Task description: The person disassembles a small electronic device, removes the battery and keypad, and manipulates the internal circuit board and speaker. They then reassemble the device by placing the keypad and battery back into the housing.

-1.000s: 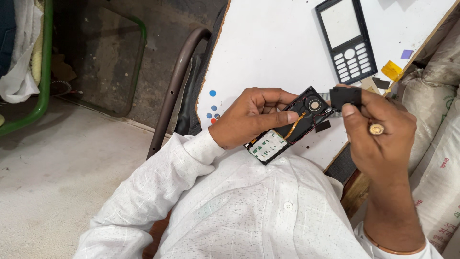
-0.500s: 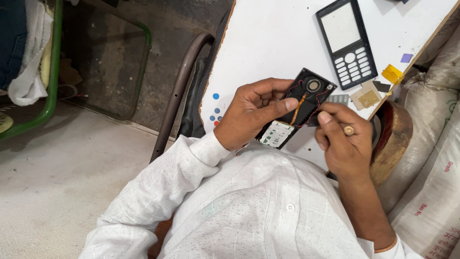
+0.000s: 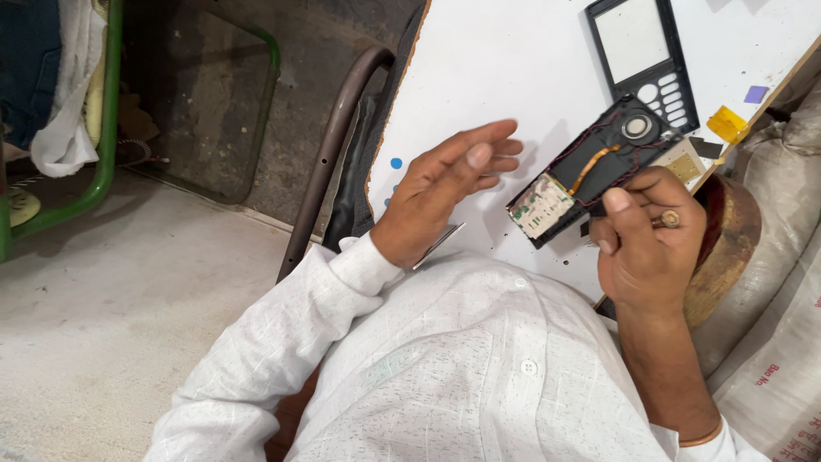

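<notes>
**Opened phone body held at the desk's near edge**

Your right hand point(image 3: 647, 244) grasps the opened phone body point(image 3: 599, 171), a black shell lying diagonally over the white desk point(image 3: 505, 68) close to its near edge. Your thumb and fingers close on the shell's lower long side; a ring shows on one finger. Inside the shell you can see a round part at the upper end, an orange flex strip point(image 3: 594, 165) along the middle, and a pale circuit board point(image 3: 540, 205) at the lower end.

Your left hand point(image 3: 445, 192) is released: palm open, fingers stretched out and together, hovering over the desk just left of the shell and apart from it. A thin silvery piece point(image 3: 438, 245) juts out beneath its wrist; what it is cannot be told.

Farther up the desk lies a black front cover point(image 3: 643, 60) with screen window and key holes. Near the right edge sit a yellow scrap point(image 3: 727, 124), a small purple square point(image 3: 756, 94) and a tan square piece point(image 3: 687, 165). A brown chair frame point(image 3: 329, 162) stands at the desk's left edge.
</notes>
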Demonstrator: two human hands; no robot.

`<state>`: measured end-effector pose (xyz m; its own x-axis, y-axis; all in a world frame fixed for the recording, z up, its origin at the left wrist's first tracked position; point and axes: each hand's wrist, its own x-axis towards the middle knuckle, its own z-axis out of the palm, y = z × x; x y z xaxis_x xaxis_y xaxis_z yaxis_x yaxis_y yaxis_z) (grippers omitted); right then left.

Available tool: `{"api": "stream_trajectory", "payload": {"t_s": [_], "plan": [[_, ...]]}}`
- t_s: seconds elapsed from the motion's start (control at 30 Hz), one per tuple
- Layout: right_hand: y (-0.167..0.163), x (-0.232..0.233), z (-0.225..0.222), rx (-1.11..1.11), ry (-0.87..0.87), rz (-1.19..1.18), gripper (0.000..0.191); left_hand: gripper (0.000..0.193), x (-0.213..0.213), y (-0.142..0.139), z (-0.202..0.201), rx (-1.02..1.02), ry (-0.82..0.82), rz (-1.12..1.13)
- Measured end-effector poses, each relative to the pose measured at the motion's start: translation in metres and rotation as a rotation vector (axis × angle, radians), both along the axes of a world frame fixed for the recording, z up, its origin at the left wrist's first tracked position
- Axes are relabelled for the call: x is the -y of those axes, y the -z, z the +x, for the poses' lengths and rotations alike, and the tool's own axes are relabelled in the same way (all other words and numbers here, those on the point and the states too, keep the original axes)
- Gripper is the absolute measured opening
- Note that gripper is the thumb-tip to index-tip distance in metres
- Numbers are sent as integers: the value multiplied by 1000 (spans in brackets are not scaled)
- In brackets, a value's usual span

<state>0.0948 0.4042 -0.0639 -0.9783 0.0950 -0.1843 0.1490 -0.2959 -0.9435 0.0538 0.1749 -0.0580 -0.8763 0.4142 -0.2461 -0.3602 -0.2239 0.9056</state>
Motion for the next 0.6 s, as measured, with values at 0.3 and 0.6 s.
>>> {"api": "stream_trajectory", "payload": {"t_s": [0.3, 0.6], "plan": [[49, -43, 45, -99, 4, -148, 16, 53, -50, 63, 87, -275, 88, -545], [-106, -110, 27, -103, -1, -156, 20, 50, -53, -109, 37, -6, -110, -110]]}}
